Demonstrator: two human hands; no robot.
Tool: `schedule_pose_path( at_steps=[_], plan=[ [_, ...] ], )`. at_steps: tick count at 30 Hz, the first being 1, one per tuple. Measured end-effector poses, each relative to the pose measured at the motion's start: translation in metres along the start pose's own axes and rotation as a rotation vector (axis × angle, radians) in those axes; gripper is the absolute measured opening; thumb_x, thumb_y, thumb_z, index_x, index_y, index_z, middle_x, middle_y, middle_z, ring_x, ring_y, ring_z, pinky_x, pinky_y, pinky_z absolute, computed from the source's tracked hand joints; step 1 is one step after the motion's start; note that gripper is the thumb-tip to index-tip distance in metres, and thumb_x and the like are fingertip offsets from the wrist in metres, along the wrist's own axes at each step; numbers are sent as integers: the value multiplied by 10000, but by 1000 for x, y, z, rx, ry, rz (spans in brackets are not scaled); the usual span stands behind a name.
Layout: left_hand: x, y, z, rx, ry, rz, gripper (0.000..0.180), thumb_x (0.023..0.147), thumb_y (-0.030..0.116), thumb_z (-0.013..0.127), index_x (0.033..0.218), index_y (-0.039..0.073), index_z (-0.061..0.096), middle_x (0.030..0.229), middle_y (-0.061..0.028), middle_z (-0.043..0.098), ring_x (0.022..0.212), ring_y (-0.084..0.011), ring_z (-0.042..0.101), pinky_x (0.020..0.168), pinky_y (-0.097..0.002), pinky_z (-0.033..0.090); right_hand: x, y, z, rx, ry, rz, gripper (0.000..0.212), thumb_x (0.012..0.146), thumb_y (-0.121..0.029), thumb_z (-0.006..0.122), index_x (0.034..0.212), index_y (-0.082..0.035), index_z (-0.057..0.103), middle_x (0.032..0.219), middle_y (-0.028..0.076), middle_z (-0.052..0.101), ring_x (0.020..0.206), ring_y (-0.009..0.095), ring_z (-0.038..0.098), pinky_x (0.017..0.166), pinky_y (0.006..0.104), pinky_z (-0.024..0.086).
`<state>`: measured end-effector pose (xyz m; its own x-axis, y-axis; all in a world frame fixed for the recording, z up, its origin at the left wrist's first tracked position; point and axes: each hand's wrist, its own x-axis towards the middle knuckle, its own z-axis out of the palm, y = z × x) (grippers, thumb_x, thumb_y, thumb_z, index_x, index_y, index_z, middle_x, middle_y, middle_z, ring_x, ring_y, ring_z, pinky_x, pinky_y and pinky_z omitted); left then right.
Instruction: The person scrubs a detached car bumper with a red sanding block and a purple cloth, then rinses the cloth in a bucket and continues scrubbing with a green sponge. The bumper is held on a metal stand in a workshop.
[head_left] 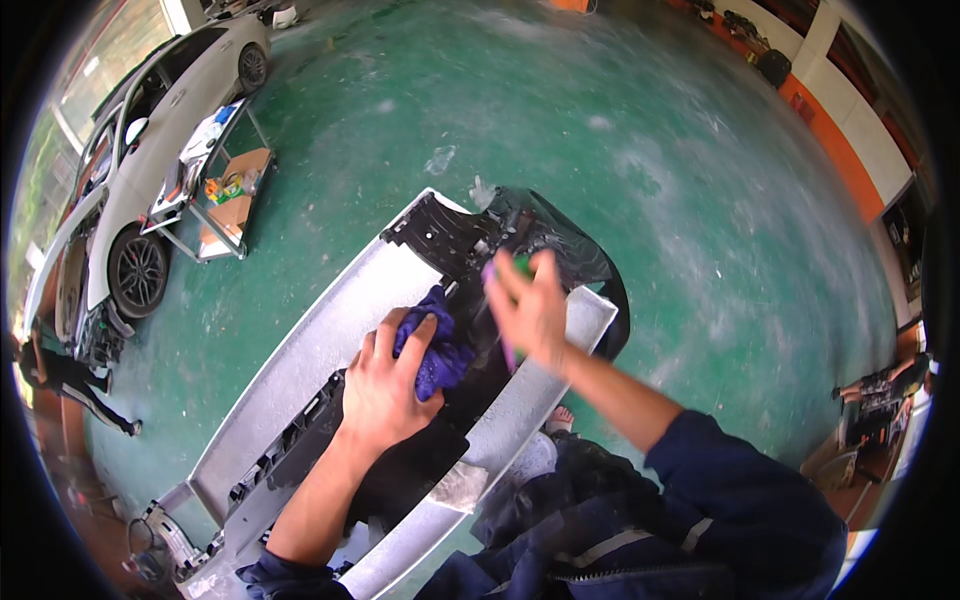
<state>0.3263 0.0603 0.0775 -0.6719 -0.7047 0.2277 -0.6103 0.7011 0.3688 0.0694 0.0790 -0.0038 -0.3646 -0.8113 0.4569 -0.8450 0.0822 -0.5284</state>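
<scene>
A car bumper [330, 310] lies in front of me, white-grey along its long sides with a black middle section and a dark far end. My left hand [385, 400] is closed around a crumpled blue-purple cloth [440, 352] over the black part. Farther right, my right hand [535, 315] grips a sponge-like pad [523, 265] showing green and pink-purple, held at the black surface. Motion blurs that hand, and its fingers partly hide the pad. A whitish crumpled piece [460, 487] rests on the bumper's near side.
A light grey car [160, 130] with an open door stands at the left. Beside it is a metal cart [238, 245] carrying boxes and supplies. One person [75, 380] is at the far left, another [885, 385] at the far right. Green floor [720, 280] surrounds the bumper.
</scene>
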Motion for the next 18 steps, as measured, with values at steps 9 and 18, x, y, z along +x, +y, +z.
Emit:
schedule_pose_path(
  at_steps=[9,18],
  plan=[
    [0,1,-4,9,15,14,927,658,144,884,1527,158,562,1526,-194,537,1210,-475,672,947,-563,645,-15,6,2,31,89,-112,396,1041,-386,740,1375,-179,791,1110,192,575,1027,407,630,799,512,581],
    [-3,4,-3,3,-13,0,953,646,154,889,1542,163,564,1526,-195,538,1231,-462,671,950,-565,642,-25,8,-11,71,50,-174,385,1014,-357,773,1353,-175,798,1088,186,553,952,400,600,771,505,541]
  ],
)
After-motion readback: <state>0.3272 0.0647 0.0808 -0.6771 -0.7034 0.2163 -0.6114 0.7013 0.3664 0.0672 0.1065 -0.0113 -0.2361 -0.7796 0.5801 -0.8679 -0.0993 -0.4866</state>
